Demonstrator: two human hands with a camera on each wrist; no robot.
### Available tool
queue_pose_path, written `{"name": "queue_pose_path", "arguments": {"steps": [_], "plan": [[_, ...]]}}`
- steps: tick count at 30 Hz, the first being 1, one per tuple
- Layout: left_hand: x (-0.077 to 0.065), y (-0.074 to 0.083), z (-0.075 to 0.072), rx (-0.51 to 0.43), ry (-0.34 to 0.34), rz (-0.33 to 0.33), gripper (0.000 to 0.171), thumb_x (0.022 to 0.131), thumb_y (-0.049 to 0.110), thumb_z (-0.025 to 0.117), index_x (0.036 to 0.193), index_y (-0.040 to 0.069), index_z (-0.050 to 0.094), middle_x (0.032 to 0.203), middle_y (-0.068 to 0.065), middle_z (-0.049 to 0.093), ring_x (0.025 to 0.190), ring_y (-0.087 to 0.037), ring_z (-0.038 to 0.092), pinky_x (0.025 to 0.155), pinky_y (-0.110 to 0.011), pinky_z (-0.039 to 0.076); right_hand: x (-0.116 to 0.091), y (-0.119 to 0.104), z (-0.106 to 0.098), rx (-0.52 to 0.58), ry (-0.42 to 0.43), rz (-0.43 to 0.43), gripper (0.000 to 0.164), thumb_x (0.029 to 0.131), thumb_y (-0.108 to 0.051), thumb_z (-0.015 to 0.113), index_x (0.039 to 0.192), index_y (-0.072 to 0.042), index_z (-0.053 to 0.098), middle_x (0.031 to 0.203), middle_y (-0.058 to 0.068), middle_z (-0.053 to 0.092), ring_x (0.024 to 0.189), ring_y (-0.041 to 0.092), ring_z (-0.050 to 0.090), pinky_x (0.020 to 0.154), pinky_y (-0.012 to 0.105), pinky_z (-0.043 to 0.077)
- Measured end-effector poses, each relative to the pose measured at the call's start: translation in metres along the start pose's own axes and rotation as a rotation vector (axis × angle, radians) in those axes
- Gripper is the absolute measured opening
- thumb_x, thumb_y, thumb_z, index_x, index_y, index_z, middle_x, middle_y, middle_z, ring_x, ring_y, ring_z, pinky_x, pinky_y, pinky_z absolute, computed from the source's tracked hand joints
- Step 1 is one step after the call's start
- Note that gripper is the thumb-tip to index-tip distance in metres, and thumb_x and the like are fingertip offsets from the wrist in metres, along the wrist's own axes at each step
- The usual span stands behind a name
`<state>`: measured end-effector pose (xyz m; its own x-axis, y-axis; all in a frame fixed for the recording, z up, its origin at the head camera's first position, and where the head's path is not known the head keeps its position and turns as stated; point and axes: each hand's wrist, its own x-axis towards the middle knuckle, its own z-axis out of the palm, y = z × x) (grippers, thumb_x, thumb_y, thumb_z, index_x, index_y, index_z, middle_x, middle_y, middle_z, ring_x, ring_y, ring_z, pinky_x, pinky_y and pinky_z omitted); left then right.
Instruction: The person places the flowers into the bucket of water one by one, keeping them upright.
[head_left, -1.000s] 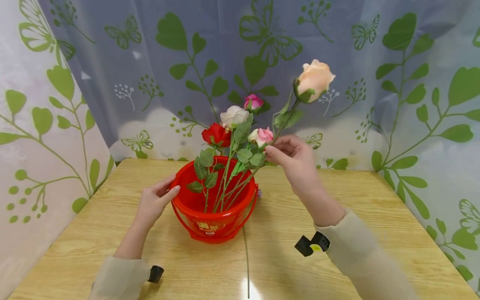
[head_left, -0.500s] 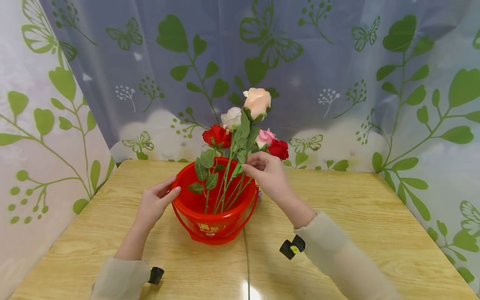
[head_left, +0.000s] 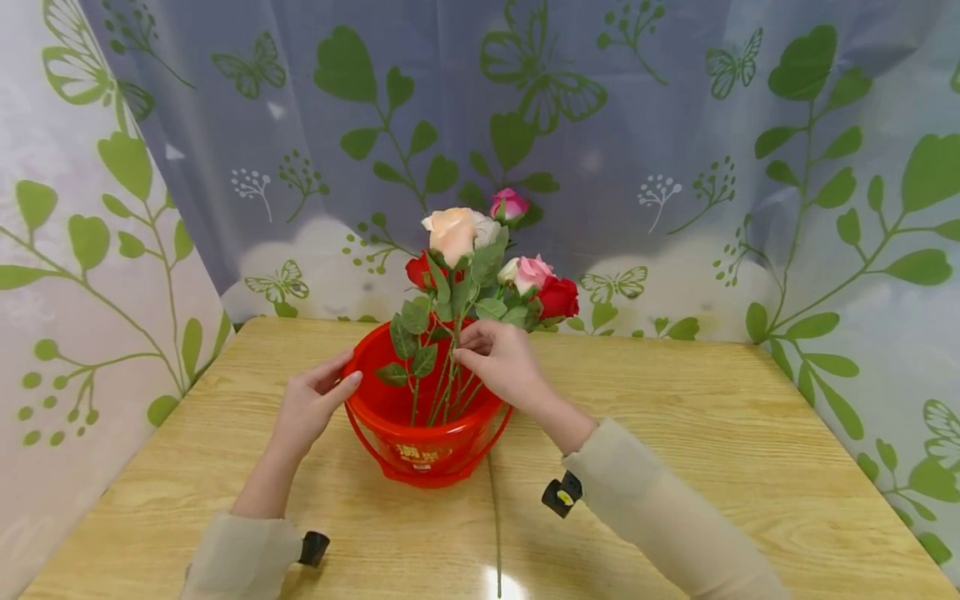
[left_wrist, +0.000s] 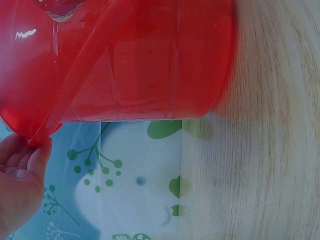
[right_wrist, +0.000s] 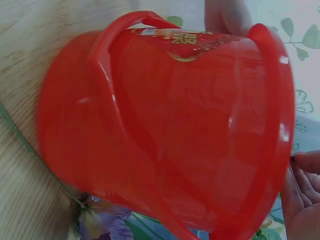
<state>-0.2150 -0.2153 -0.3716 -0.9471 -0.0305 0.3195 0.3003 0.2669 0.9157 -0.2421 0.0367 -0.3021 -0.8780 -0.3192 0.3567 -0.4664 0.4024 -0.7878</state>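
A red plastic bucket (head_left: 457, 446) stands upright on the table, several artificial roses leaning in it. My left hand (head_left: 309, 406) grips its left rim, thumb and fingers around the edge; the left wrist view shows this hand (left_wrist: 22, 175) beside the handle's end. With my right hand (head_left: 498, 360) I pinch the stem of a peach rose (head_left: 452, 233), its bloom above the bucket and in front of a white rose (head_left: 486, 232). Around it are a red rose (head_left: 420, 271), a pink rose (head_left: 533, 272), another red rose (head_left: 557, 298) and a magenta bud (head_left: 509, 204). The peach stem's lower end is hidden among other stems.
A long green stem (head_left: 495, 525) lies on the wooden table (head_left: 675, 450), running past the bucket. In the right wrist view it leads to a purple flower (right_wrist: 105, 220) beside the bucket. A leaf-patterned curtain (head_left: 637, 100) hangs behind.
My right hand has moved left and down with the peach rose, from the right of the bucket to over its opening. The left hand stays on the rim.
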Motion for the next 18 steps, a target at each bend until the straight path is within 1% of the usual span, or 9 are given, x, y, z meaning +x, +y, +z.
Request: {"name": "queue_pose_path", "arguments": {"steps": [7,13,18], "plan": [[0.000,0.000,0.000,0.016,-0.003,-0.007,0.048,0.084,0.018,0.062,0.125,-0.002,0.048,0.126,-0.015,0.047,0.111,-0.025,0.048,0.079,-0.016,0.044,0.001,0.002,0.009,-0.071,-0.073,0.007,0.005,0.078,-0.005,0.066,0.081,-0.003,0.062,0.079,0.005,0.064,0.073,0.015,0.061,0.062,0.023,0.049],[0.001,-0.001,0.000,0.017,-0.007,-0.016,0.049,0.084,0.019,0.062,0.126,-0.001,0.048,0.126,-0.014,0.048,0.110,-0.025,0.049,0.078,-0.016,0.045,0.000,0.003,0.013,-0.156,-0.141,0.015,0.005,0.080,-0.007,0.065,0.081,-0.005,0.060,0.081,0.004,0.063,0.076,0.015,0.060,0.062,0.023,0.049],[0.001,-0.001,0.000,0.022,-0.002,-0.010,0.048,0.084,0.018,0.062,0.126,-0.001,0.048,0.125,-0.014,0.048,0.110,-0.025,0.049,0.078,-0.016,0.045,0.001,0.005,0.014,-0.177,-0.145,-0.001,0.005,0.080,-0.006,0.064,0.081,-0.004,0.060,0.081,0.005,0.063,0.077,0.016,0.060,0.064,0.023,0.050]]}}
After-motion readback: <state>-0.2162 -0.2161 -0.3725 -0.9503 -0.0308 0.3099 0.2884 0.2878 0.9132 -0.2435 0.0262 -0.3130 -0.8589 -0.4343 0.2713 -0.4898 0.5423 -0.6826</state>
